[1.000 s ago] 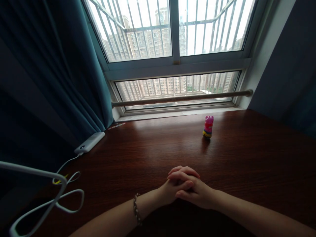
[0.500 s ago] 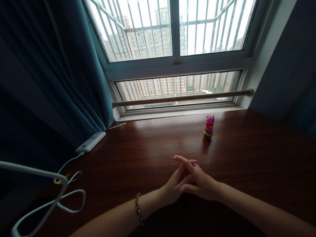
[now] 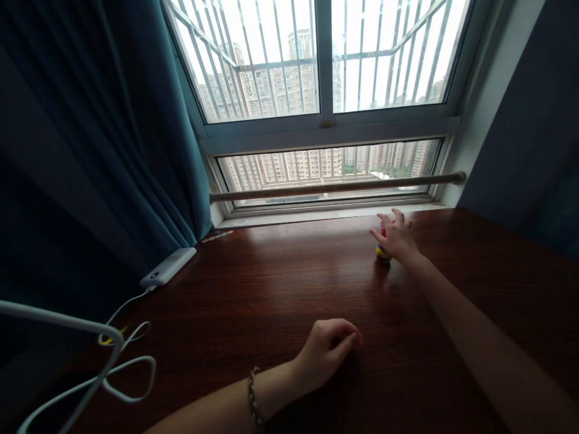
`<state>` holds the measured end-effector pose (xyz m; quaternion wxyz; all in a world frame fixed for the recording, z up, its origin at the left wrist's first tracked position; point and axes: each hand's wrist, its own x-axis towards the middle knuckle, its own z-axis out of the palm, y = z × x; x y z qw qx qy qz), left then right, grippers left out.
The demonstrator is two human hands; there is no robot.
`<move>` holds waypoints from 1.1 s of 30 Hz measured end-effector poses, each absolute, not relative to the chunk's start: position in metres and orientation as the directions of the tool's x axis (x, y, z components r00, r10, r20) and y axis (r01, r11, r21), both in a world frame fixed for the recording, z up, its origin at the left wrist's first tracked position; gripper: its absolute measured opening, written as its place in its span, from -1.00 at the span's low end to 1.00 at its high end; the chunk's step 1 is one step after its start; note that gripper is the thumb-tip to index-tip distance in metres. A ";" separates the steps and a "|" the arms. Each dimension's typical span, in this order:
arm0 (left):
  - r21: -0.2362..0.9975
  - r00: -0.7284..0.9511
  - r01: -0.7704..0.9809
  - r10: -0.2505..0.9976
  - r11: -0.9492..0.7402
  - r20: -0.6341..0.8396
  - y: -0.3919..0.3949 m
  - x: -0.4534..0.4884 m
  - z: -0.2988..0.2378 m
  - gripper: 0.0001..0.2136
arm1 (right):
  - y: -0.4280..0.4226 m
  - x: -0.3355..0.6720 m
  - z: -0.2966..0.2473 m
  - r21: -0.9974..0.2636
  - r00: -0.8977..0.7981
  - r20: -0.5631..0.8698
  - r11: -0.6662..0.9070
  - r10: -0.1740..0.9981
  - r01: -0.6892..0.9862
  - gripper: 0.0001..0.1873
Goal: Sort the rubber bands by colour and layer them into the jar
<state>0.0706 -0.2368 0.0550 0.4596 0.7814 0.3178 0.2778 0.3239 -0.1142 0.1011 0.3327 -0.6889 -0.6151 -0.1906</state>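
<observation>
A small upright bottle-shaped thing (image 3: 383, 254), pink above with yellow and dark bands below, stands on the brown wooden table (image 3: 253, 289); its exact kind is unclear. Over its upper part is my right hand (image 3: 398, 236), fingers spread and thumb on the left side. The hand hides much of the pink part, and I cannot make out a firm grip. My left hand (image 3: 322, 354) rests on the table nearer to me, fingers curled in and thumb against them, with nothing visible inside. A chain bracelet (image 3: 254, 399) circles the left wrist.
A white power bank (image 3: 168, 267) lies at the table's left edge, with a white cable (image 3: 131, 364) looping toward me. Blue curtains (image 3: 149, 144) hang on the left. Behind the table, a rail (image 3: 335, 188) crosses the barred window (image 3: 266, 66).
My hands were interlaced above the table and have come apart. The right one has moved forward and right to the bottle-shaped thing; the left has curled and stayed near.
</observation>
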 end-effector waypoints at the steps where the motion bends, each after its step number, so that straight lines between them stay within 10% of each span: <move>1: 0.893 0.639 0.247 0.756 -0.376 0.141 -0.237 0.070 0.054 -0.78 | -0.112 0.325 0.096 -0.227 0.180 0.633 -0.041 0.753 0.973 -0.54; 7: 0.843 0.588 0.249 0.766 -0.477 0.260 -0.229 0.064 0.045 -0.84 | -0.121 0.323 0.099 -0.267 0.136 0.617 0.043 0.775 0.963 -0.67; 15: 0.379 0.323 0.639 0.680 -0.670 0.658 -0.185 0.048 0.041 -0.32 | -0.169 0.240 0.109 -0.598 0.177 0.570 0.257 0.803 0.759 -0.61; 19: 0.321 0.387 0.685 0.699 -0.654 0.601 -0.169 0.038 0.036 -0.57 | -0.180 0.220 0.097 -0.599 0.089 0.478 0.250 0.874 0.760 -0.62; 26: 0.660 0.256 0.579 0.876 -0.478 0.410 -0.179 0.039 0.044 -0.63 | -0.154 0.242 0.068 -0.699 -0.020 0.154 0.123 0.988 0.705 -0.45; 33: 0.992 0.367 0.123 0.926 0.042 -0.085 -0.170 0.041 0.052 -0.59 | -0.154 0.242 0.071 -0.833 -0.088 0.351 0.354 0.932 0.426 -0.75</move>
